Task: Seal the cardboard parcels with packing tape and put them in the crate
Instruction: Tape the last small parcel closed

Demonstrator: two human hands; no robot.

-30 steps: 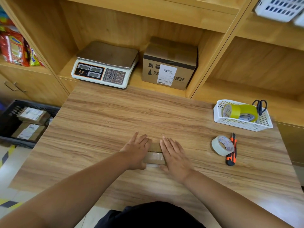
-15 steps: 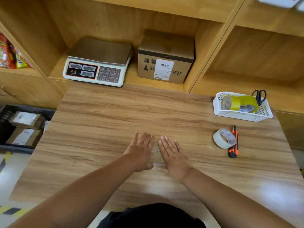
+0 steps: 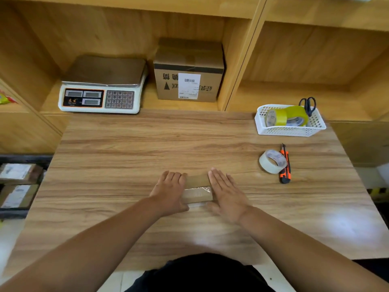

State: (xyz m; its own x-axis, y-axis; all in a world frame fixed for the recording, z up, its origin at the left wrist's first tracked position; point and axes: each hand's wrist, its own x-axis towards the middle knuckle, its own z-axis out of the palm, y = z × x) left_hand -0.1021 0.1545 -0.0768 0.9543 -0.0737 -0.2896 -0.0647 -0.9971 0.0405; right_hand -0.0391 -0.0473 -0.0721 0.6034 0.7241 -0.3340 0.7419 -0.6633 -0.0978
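Note:
A small flat cardboard parcel (image 3: 196,189) lies on the wooden table (image 3: 126,165), with clear tape shining across its near half. My left hand (image 3: 169,189) presses flat on its left end and my right hand (image 3: 226,191) on its right end, fingers straight. A roll of clear packing tape (image 3: 272,161) sits to the right beside an orange utility knife (image 3: 285,165). The dark crate (image 3: 23,161) stands on the floor at the left and holds labelled parcels (image 3: 17,172).
A white basket (image 3: 289,128) at the back right holds yellow tape rolls and scissors (image 3: 309,104). On the shelf behind the table stand a weighing scale (image 3: 101,89) and a larger labelled cardboard box (image 3: 188,74).
My hands have slid apart from the middle of the parcel toward its ends, uncovering the taped top. The camera has tilted slightly.

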